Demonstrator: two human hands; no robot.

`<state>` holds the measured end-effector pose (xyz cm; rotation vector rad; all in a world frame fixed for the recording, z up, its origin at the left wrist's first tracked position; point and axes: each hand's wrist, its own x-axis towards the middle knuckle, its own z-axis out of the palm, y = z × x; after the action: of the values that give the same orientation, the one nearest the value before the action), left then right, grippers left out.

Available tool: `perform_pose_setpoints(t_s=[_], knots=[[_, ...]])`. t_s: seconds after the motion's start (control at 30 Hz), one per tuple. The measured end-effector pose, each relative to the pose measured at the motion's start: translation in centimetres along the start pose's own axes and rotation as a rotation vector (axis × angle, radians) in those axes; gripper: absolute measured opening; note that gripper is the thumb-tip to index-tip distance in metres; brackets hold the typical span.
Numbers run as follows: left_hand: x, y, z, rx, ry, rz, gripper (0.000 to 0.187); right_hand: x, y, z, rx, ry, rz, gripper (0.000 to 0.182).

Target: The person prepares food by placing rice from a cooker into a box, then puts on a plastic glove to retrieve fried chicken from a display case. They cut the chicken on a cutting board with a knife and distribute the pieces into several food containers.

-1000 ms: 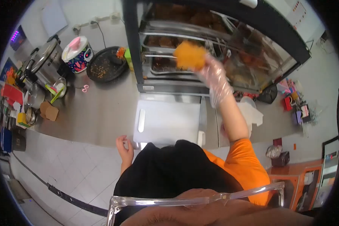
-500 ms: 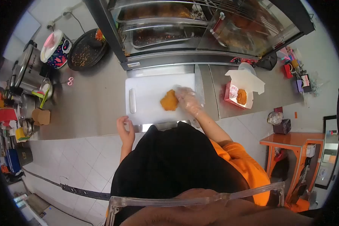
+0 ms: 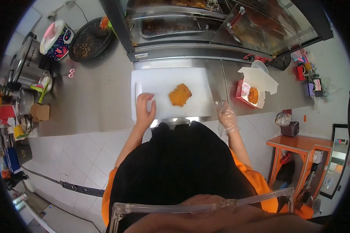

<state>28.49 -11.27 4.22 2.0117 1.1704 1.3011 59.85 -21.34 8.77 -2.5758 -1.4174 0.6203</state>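
A golden-brown fried piece [image 3: 180,95] lies flat on the white cutting board [image 3: 159,77]. My left hand [image 3: 146,110] is bare and hovers at the board's lower left, near the handle slot. Its thumb and fingers are apart, with nothing between them. At the counter edge, right of the board, is my right hand [image 3: 226,115] in a clear plastic glove. Its fingers are curled in; what they hold, if anything, is too unclear to make out. Farther right, an open red and white box [image 3: 243,91] contains another fried piece [image 3: 253,95].
Behind the board stands a glass-fronted display cabinet [image 3: 190,54] with trays. A dark round pan [image 3: 90,43], pink-handled scissors [image 3: 71,73], a patterned container [image 3: 57,40] and a large steel pot [image 3: 26,62] are at the left. An orange table [image 3: 299,143] stands at the lower right.
My right hand has moved away from the fried piece, to the right and toward me. My left hand has come up over the board. The view has shifted slightly.
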Motion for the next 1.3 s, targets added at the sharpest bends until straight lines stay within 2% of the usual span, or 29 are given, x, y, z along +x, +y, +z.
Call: perform_pose_setpoints(t_s=[0.07,0.2,0.23,0.3,0.43,0.53,0.63,0.73,0.8,0.9,1.03,1.13,1.23,1.3], knots=[[2.9,0.8,1.7,-0.005,-0.02,0.107,0.022,-1.2,-0.9,0.2,-0.057,-0.025,-0.094,0.031],[8.5,1.5,6.7,-0.058,-0.078,0.293,0.021,-2.2,-3.0,1.8,-0.063,-0.112,-0.364,0.028],[9.5,1.1,8.1,-0.06,-0.093,0.337,0.021,-2.1,-3.6,2.1,-0.084,-0.165,-0.336,0.028],[10.4,-1.2,11.2,-0.042,-0.225,0.311,0.023,-1.7,-4.2,2.4,-0.127,-0.27,-0.282,0.026],[8.4,-4.9,15.0,0.043,-0.437,0.241,0.027,-0.6,-2.4,2.2,-0.134,-0.28,-0.396,0.027],[8.3,-4.5,15.2,0.178,-0.549,0.218,0.03,0.3,-1.9,1.8,-0.157,-0.33,-0.422,0.028],[9.1,-4.6,15.1,0.206,-0.616,0.365,0.033,0.7,-2.3,1.1,-0.17,-0.386,-0.433,0.028],[9.0,-5.1,14.8,0.125,-0.656,0.187,0.035,1.4,-2.2,2.4,-0.182,-0.39,-0.441,0.026],[8.8,-4.8,14.7,0.173,-0.676,0.24,0.037,1.6,-0.7,5.8,-0.173,-0.376,-0.431,0.024],[8.8,-5.1,14.8,0.19,-0.645,0.247,0.039,1.5,-0.1,6.9,-0.12,-0.29,-0.477,0.023],[8.3,-6.5,15.2,0.167,-0.589,0.112,0.042,2.6,-2.0,3.2,-0.264,-0.416,-0.412,0.023],[8.1,-5.5,14.9,0.125,-0.646,0.126,0.043,1.0,-3.1,1.5,-0.196,-0.402,-0.372,0.025],[8.3,-5.2,14.8,0.175,-0.709,0.216,0.044,1.8,-0.5,6.3,-0.126,-0.309,-0.396,0.029],[8.2,-6.8,15.1,0.205,-0.609,0.184,0.043,2.8,-1.1,5.8,-0.184,-0.326,-0.431,0.03]])
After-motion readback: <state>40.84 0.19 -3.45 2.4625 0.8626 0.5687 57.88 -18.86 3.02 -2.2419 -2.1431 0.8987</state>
